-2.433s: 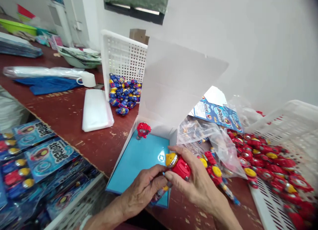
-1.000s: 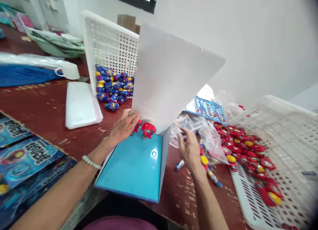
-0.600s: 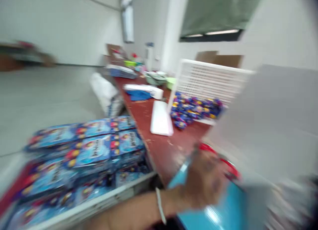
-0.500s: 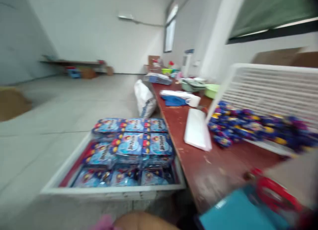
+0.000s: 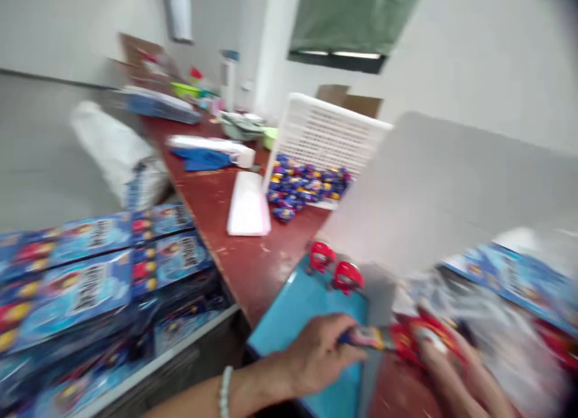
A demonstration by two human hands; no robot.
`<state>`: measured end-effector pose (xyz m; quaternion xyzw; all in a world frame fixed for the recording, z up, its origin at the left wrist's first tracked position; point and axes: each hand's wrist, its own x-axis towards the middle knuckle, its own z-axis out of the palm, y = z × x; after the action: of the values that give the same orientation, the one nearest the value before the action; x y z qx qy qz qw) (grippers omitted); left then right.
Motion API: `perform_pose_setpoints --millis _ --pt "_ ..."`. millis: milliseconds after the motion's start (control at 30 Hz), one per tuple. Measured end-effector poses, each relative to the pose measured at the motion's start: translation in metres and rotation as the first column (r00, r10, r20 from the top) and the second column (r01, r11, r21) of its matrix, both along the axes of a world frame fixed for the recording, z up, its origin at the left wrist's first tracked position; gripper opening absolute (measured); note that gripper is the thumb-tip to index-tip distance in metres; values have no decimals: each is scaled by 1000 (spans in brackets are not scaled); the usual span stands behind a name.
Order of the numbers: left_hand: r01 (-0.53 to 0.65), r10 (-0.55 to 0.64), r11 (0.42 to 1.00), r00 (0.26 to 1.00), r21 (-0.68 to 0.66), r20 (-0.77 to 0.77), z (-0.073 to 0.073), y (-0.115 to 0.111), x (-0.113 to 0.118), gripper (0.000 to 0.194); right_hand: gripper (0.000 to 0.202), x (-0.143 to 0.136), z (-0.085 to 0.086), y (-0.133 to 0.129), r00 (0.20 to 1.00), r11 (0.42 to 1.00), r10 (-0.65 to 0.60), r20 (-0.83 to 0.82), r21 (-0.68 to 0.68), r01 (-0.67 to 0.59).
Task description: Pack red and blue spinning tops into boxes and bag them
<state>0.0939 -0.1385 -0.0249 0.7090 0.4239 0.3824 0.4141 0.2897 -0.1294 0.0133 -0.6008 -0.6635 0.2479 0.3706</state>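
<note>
the left hand (image 5: 318, 353) is curled nearly closed, with the blue end of a stick (image 5: 370, 338) pinched in its fingers. the stick lies almost flat, over the near part of the box (image 5: 298, 309), and its other end points at the right hand (image 5: 456, 388). the right hand is a bit blurry — its thumb and fingers are bent round a red toy (image 5: 404, 341). the stick meets the red toy just past the box's side, but it is too blurry to tell if they are joined.

the box has a shiny blue bottom, and its big white lid (image 5: 451, 189) stands up and leans back. two more toys (image 5: 347, 277), also red, sit side by side at the far end of the box. a clear bag (image 5: 487, 327) is near the right hand, with a blue card (image 5: 510, 276) behind it.

past the box, a white basket (image 5: 334, 129) lies tipped on the table (image 5: 217, 225), with lots of blue toys (image 5: 311, 186) in it. a white stack (image 5: 248, 204) is just beside it. down on the left — below the table top — are rows of blue packs (image 5: 90, 288). a bead band (image 5: 224, 391) is round the left wrist.
</note>
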Motion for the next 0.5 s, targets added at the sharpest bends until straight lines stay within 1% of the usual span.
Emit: perform_pose_setpoints --millis 33,67,100,133,167,200,233,267,300,333,400,433,500 --pt "20 -19 996 1000 90 -15 1 2 -3 18 53 8 12 -12 998 998 -54 -14 -13 53" --pt "25 -19 977 999 213 -34 2 7 -9 24 55 12 22 -20 995 995 -98 -31 -8 98" --pt "10 10 939 998 343 -58 6 14 -16 33 56 13 29 -23 989 989 -139 -47 33 141" --pt "-16 65 877 994 480 -85 11 23 -23 37 57 13 35 -22 983 976 -177 -50 118 182" --pt "-70 161 786 982 614 -95 18 34 -30 36 55 12 38 -17 978 949 -205 -32 238 207" --pt "-91 251 700 960 708 -125 25 46 -36 33 53 11 39 -10 976 913 -217 12 357 198" --pt "-85 321 633 933 769 -161 31 59 -40 32 51 10 38 -3 976 878 -206 77 456 149" --pt "-51 358 598 910 800 -211 37 73 -42 32 50 8 35 5 974 855 -169 149 515 70" --pt "14 360 585 892 811 -275 40 85 -42 31 50 5 31 13 969 849 -117 215 528 -15" --pt "78 347 579 877 811 -332 41 96 -40 29 50 3 25 19 961 854 -67 269 514 -85" --pt "181 302 580 858 794 -416 36 113 -35 29 49 -2 13 29 942 871 20 336 456 -182" --pt "202 291 580 854 789 -432 31 118 -33 29 50 -4 9 31 933 878 54 356 428 -214" --pt "195 298 582 852 790 -430 22 124 -30 31 50 -3 3 34 919 885 128 373 375 -275"
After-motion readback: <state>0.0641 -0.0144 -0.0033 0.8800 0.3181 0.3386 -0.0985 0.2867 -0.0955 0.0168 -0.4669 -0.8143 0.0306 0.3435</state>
